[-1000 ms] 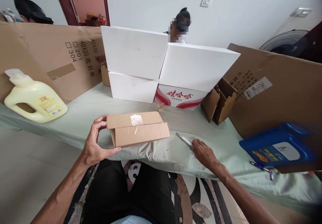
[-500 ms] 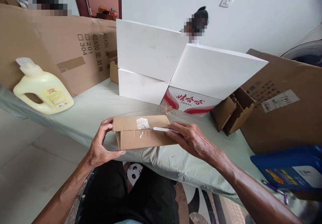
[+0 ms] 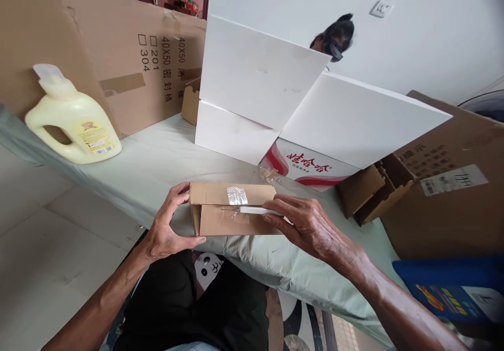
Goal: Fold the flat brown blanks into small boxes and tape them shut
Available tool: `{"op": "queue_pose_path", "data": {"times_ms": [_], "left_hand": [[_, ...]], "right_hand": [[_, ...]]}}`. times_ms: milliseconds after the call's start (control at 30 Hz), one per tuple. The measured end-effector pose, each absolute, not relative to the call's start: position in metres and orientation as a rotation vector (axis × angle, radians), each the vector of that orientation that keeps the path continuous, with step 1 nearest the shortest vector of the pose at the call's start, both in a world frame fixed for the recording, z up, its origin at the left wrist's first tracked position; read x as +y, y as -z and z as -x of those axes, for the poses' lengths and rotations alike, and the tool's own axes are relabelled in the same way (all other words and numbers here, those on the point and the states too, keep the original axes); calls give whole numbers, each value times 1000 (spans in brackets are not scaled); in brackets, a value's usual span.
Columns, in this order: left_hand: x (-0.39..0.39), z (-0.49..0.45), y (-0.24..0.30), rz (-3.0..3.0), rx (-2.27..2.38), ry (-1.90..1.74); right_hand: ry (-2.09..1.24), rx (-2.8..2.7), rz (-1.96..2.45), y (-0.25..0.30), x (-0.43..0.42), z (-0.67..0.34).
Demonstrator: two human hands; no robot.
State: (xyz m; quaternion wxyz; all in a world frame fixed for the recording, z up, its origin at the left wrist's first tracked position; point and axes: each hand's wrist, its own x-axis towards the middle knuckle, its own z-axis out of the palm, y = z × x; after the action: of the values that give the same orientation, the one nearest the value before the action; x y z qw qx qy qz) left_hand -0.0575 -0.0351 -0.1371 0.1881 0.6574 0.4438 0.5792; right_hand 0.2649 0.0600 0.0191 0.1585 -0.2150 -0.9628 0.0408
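Observation:
A small brown cardboard box [image 3: 224, 222] lies near the front edge of the covered table, with a piece of shiny clear tape [image 3: 237, 196] on its top flap. My left hand [image 3: 169, 225] grips its left end, fingers at the far corner and thumb along the near lower edge. In my right hand [image 3: 301, 218] is a white-handled craft knife [image 3: 254, 210], pinched between thumb and fingers. Its thin blade points left along the seam just below the tape. The right hand rests over the box's right end.
A pale yellow detergent jug [image 3: 79, 122] stands at the left before a large carton [image 3: 129, 72]. White panels [image 3: 260, 72] rise behind a red-and-white carton [image 3: 303, 164]. To the right are open cardboard pieces [image 3: 370, 188] and a blue container [image 3: 449, 288]. Another person's head [image 3: 338, 35] shows beyond the panels.
The knife has shifted slightly downward off the tape, and its blade now shows against the box front. The tape at the seam looks parted. The camera view has turned a little left.

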Motion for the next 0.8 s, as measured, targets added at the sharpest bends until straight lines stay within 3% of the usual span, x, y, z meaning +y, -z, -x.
{"op": "queue_pose_path", "data": {"times_ms": [800], "left_hand": [[-35, 64, 131, -1851, 1344, -1598]], "right_hand": [[382, -2818, 747, -35, 55, -254]]}}
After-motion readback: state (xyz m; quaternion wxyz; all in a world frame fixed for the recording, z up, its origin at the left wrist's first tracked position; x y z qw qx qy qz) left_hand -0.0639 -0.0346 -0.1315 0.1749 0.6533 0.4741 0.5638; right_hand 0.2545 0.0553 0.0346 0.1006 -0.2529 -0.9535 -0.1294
